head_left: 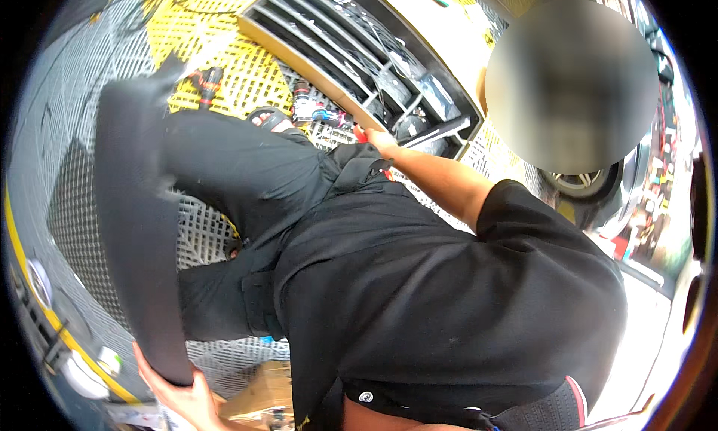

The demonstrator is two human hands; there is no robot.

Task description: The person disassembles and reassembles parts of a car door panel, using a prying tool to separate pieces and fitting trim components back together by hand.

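A long, slightly curved dark grey panel [138, 229] stretches down the left side, with its upper end blurred. My left hand [179, 397] grips its lower end, thumb on one side and fingers on the other. Farther up and right, my right hand [380, 141] is closed beside the near edge of a long compartment box [299, 53]. A bit of red shows at its fingertips, but what it is cannot be made out. Dark cables and small parts fill the box's slots. Just left of that hand, red-and-black power tools [307, 105] lie on the floor.
Another black-and-red cordless drill [207, 87] is on the yellow grid floor [217, 27]. My dark-trousered legs [247, 169] extend behind the panel. A crumpled brown bag or box [265, 393] sits near my left hand. At the right is a vehicle wheel [587, 182], partly behind a blurred round patch.
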